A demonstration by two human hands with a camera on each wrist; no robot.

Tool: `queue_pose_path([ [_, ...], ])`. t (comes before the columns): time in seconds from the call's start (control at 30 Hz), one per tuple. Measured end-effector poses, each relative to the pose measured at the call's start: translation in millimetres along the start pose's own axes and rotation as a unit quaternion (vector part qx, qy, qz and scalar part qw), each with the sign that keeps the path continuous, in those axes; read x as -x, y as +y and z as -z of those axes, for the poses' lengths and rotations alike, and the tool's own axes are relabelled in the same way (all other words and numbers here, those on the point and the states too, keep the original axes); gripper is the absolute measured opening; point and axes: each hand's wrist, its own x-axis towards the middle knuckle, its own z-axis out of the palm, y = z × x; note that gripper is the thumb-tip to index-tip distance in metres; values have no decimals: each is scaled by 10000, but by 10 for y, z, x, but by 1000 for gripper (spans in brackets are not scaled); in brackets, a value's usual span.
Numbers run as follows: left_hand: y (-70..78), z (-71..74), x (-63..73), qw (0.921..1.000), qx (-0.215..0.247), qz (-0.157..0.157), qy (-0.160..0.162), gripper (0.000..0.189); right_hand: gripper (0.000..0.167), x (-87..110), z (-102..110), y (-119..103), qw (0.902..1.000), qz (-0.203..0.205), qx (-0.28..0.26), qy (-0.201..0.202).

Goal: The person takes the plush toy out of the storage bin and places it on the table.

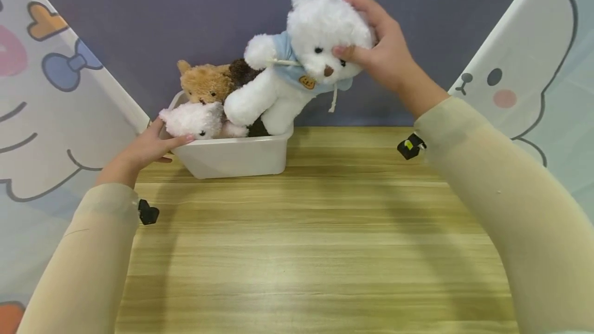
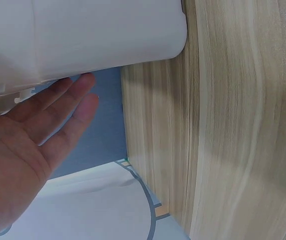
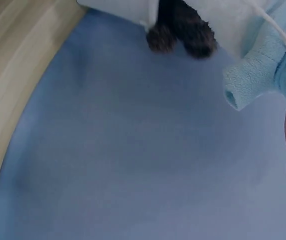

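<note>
In the head view, a white teddy bear [image 1: 323,30] in a light blue hoodie leans above a white plastic bin [image 1: 232,157]. My right hand [image 1: 387,48] grips the bear's head from the side, its thumb across the face near the eye. The bear's legs overlap the bin's back right corner. My left hand [image 1: 146,146] holds the bin's left end, thumb along the rim; in the left wrist view, the fingers [image 2: 65,107] lie outside beneath the rim. Inside the bin sit a pale pink plush [image 1: 194,119], a tan plush bear [image 1: 206,82] and a dark brown plush [image 1: 243,71].
The bin stands at the back left of a wood-grain table [image 1: 315,241], close to a dark grey-blue wall panel [image 1: 162,14]. Light cartoon-printed panels flank the table on the left [image 1: 55,117] and right [image 1: 520,81]. Each sleeve cuff carries a small black device.
</note>
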Motion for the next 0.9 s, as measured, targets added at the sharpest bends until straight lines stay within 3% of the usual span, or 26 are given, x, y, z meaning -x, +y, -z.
queue_pose_path([
  [0.13,18,-19,-12,10000,-36,13,9,117,66,0,297,-8,9981,325,-298,436],
  [0.2,31,-26,-22,10000,-44,36,-14,118,65,6,430,-30,9980,227,-34,592],
  [0.3,36,-28,-40,10000,-22,36,-33,119,68,23,575,-57,9956,-227,658,625],
  [0.4,33,-24,-43,10000,-10,14,-15,118,72,31,631,-26,9914,-737,1009,403],
  [0.57,28,-33,-43,10000,58,-31,-25,116,74,42,616,169,9820,-1183,1469,-44],
  [0.77,41,-52,-31,9999,132,-28,-14,118,79,83,532,430,9683,-1611,1847,-487],
  [0.9,43,-50,-15,9999,99,-7,28,119,79,121,457,582,9634,-1685,1940,-764],
])
